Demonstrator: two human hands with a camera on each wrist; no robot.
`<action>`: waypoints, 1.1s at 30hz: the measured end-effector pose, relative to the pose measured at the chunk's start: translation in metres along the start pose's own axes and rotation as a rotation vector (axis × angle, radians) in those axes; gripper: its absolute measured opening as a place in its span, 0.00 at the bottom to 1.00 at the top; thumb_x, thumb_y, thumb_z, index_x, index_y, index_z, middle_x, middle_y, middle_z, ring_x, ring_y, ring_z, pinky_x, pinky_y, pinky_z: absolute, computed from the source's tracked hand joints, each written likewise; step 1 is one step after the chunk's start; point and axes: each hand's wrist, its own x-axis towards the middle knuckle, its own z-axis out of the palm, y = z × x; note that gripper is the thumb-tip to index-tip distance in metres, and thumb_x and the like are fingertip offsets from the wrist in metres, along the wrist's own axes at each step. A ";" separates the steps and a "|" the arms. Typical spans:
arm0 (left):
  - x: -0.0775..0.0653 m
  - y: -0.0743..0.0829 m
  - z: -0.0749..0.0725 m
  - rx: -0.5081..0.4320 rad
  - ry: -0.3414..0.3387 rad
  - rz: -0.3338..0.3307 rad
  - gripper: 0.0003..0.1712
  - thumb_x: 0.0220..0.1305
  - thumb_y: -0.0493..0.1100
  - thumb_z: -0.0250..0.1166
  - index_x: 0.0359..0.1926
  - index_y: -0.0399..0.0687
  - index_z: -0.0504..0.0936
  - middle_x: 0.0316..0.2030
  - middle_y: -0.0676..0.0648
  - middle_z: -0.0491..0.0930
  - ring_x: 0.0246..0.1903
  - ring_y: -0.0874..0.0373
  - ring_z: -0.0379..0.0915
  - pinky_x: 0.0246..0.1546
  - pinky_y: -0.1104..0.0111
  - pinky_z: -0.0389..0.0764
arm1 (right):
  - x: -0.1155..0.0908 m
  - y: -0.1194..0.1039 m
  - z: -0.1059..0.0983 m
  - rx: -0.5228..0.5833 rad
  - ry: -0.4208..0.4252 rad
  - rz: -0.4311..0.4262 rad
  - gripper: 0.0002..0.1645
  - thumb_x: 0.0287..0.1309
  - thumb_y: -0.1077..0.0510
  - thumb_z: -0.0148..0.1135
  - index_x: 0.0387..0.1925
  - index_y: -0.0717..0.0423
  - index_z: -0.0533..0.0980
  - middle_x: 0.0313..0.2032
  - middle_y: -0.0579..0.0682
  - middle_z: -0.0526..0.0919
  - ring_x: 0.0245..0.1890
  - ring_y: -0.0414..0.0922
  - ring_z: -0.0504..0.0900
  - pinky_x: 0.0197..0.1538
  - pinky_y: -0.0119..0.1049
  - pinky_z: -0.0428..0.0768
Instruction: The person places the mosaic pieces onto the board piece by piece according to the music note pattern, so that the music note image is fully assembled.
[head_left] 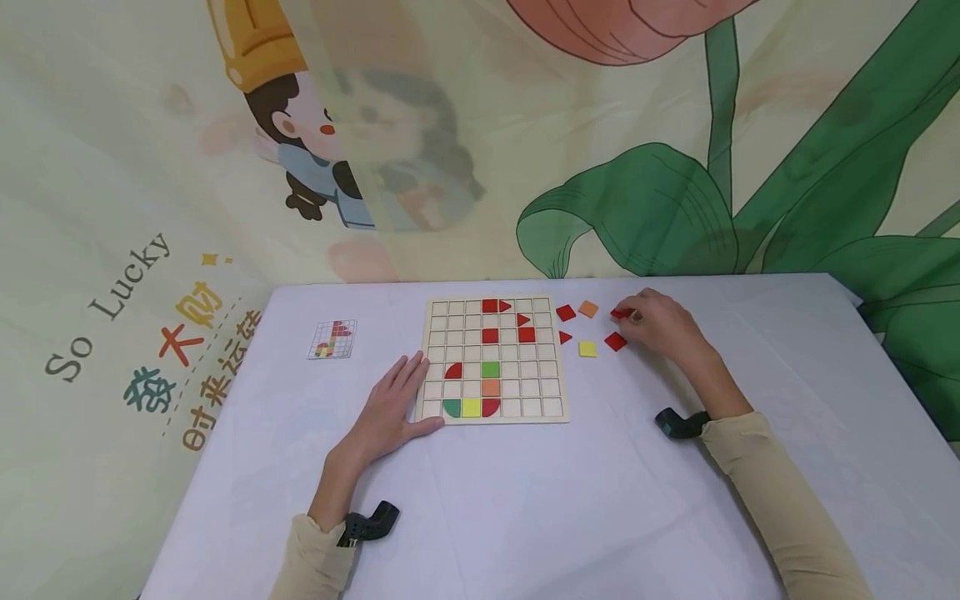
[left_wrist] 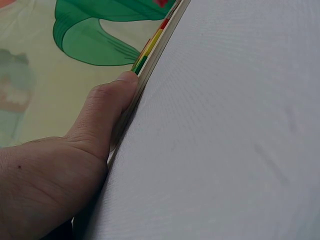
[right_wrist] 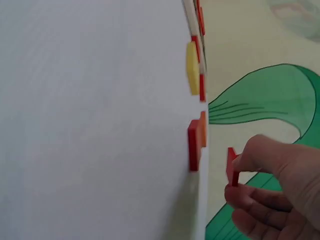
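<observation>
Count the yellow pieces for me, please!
2. One yellow piece sits in the bottom row of the board; the other yellow piece lies on the table, right of the board.

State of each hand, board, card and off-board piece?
Left hand: straight fingers, touching the board
Right hand: pinching a red piece
Board: flat, partly filled
Card: flat, left of board
Loose yellow square: flat, right of board
Loose orange square: flat, right of board
Three loose red pieces: flat, right of board
</observation>
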 end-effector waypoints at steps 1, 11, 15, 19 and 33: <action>0.000 0.000 0.000 -0.001 0.000 0.000 0.56 0.56 0.64 0.67 0.76 0.47 0.51 0.77 0.45 0.48 0.77 0.44 0.39 0.72 0.43 0.52 | 0.001 -0.003 -0.001 0.020 0.012 -0.009 0.15 0.56 0.61 0.62 0.45 0.60 0.82 0.41 0.61 0.81 0.39 0.53 0.80 0.39 0.47 0.82; 0.000 -0.001 -0.004 0.009 -0.011 -0.015 0.56 0.55 0.64 0.67 0.76 0.48 0.51 0.77 0.45 0.48 0.76 0.44 0.39 0.72 0.42 0.53 | 0.007 -0.054 -0.001 0.129 0.040 -0.231 0.17 0.58 0.64 0.62 0.50 0.59 0.82 0.46 0.59 0.80 0.40 0.52 0.81 0.37 0.39 0.82; -0.001 -0.001 -0.005 -0.005 -0.016 -0.016 0.56 0.56 0.64 0.67 0.76 0.48 0.51 0.77 0.45 0.47 0.77 0.44 0.38 0.72 0.42 0.52 | 0.019 -0.079 0.006 0.111 0.011 -0.287 0.17 0.58 0.64 0.63 0.50 0.58 0.82 0.48 0.58 0.80 0.43 0.52 0.81 0.41 0.42 0.83; -0.001 -0.001 -0.004 -0.005 -0.014 -0.016 0.56 0.55 0.64 0.67 0.76 0.48 0.51 0.77 0.45 0.47 0.77 0.44 0.38 0.72 0.42 0.52 | 0.035 -0.104 0.018 0.058 -0.055 -0.307 0.17 0.59 0.62 0.65 0.51 0.55 0.82 0.48 0.57 0.80 0.45 0.51 0.80 0.44 0.41 0.83; 0.000 0.000 0.000 -0.005 -0.008 -0.005 0.56 0.55 0.64 0.67 0.76 0.48 0.51 0.77 0.45 0.48 0.77 0.45 0.38 0.72 0.43 0.52 | 0.062 -0.135 0.051 -0.090 -0.219 -0.331 0.12 0.61 0.62 0.62 0.45 0.57 0.85 0.45 0.54 0.81 0.43 0.47 0.79 0.45 0.38 0.81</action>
